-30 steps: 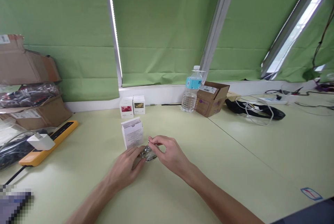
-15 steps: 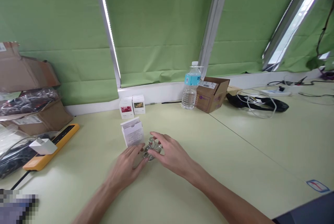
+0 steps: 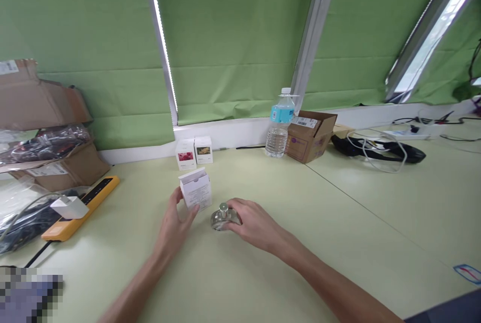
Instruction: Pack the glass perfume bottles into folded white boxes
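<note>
My left hand [image 3: 175, 223] is at a small white carton [image 3: 197, 192], its thumb at the lower front and its fingers on the left side. The carton stands upright with its top flap raised and fine print on its front. Just to the right, my right hand [image 3: 254, 221] grips the right side of a low, clear glass bottle [image 3: 219, 219] with a silver cap [image 3: 224, 207]. The bottle rests on the table, cap upward. The fingers partly cover its right side.
Behind stand two white boxes [image 3: 203, 151] with flower pictures, a water bottle [image 3: 277, 137] and a brown carton [image 3: 305, 145]. A yellow power strip [image 3: 71, 222] and stacked cardboard [image 3: 75, 165] are at the left. A black strap-like item with white cable [image 3: 409, 154] lies at right.
My left hand has left the glass bottle and moved up and left onto the white carton. My right hand stays on the bottle, its fingers now closed around the right side.
</note>
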Available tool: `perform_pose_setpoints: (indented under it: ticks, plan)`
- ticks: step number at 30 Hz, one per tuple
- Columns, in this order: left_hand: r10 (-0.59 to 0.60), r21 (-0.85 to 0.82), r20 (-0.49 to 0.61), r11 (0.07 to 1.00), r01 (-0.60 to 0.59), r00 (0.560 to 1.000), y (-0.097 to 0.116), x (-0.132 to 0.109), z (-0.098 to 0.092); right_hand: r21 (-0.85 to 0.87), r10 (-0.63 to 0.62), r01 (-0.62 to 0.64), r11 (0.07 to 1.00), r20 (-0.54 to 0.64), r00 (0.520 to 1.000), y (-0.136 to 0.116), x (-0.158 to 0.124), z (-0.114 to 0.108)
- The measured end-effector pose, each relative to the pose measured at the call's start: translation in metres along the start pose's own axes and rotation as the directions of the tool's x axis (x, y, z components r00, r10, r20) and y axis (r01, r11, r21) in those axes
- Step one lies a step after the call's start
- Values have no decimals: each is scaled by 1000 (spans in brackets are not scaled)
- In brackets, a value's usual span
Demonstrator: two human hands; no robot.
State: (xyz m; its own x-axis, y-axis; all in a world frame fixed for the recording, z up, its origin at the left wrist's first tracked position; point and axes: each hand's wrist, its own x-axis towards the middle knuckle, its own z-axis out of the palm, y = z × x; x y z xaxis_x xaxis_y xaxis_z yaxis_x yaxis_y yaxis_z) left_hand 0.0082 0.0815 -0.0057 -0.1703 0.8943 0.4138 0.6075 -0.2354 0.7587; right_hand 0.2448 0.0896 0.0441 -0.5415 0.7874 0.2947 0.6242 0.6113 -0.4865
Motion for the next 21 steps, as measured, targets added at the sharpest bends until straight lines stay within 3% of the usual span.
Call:
perform_pose_setpoints:
  ticks: [4, 8, 15, 21]
  plan:
    - [-51, -35, 113, 998, 55, 992, -4, 1, -1, 28, -117, 117, 993, 7, 993, -7, -4, -7]
    - [24, 38, 138, 999, -30, 990, 2, -2, -3, 95, -201, 214, 972, -132, 971, -15, -7, -19]
    - [138, -44, 190, 990, -132, 972, 7, -5, -1, 34, -318, 370, 928, -445, 837, -7, -6, -31]
    - [195, -123, 241, 978, -169, 951, 8, -6, 0, -45, -372, 395, 918, -448, 813, 2, -4, -27]
